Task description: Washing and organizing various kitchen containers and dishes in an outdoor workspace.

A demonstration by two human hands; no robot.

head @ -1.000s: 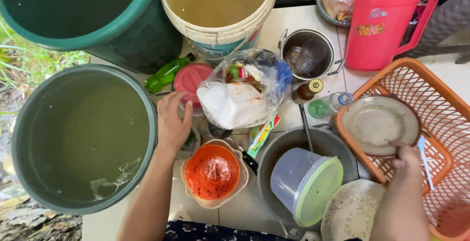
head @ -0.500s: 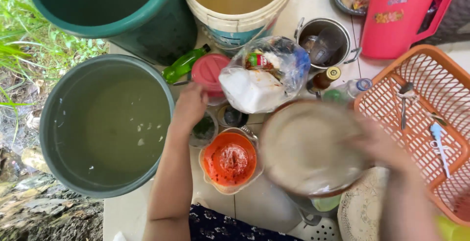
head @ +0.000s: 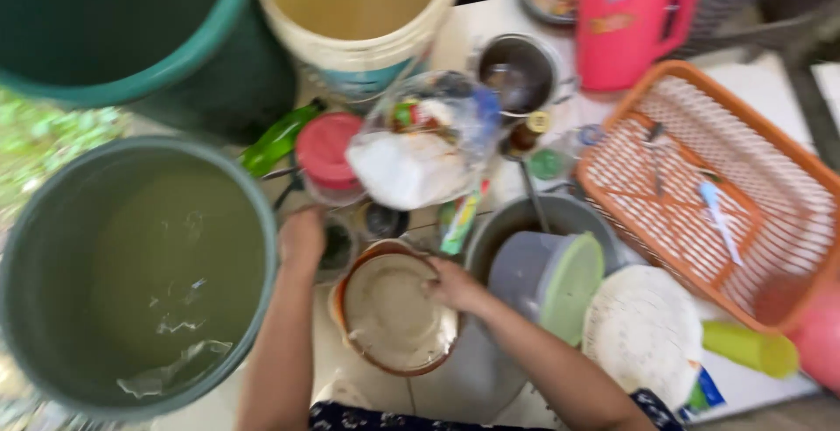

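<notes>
My right hand (head: pixel 451 287) pinches the plate (head: pixel 391 313) at its rim, fingers pressed together. My left hand (head: pixel 302 238) rests just beside the plate; its fingers' state I cannot tell.

A round, shallow plate (head: pixel 391 313) with a cream-coloured face and a brown rim lies face up and roughly level near the front edge of the tiled counter (head: pixel 455 378), covering the bowl beneath it. It sits just beside the big green tub of murky water (head: pixel 131 273) on one side and a grey pot (head: pixel 516 230) on the other. The right hand (head: pixel 451 287) touches its right edge, the left hand (head: pixel 302 238) its upper left rim.
</notes>
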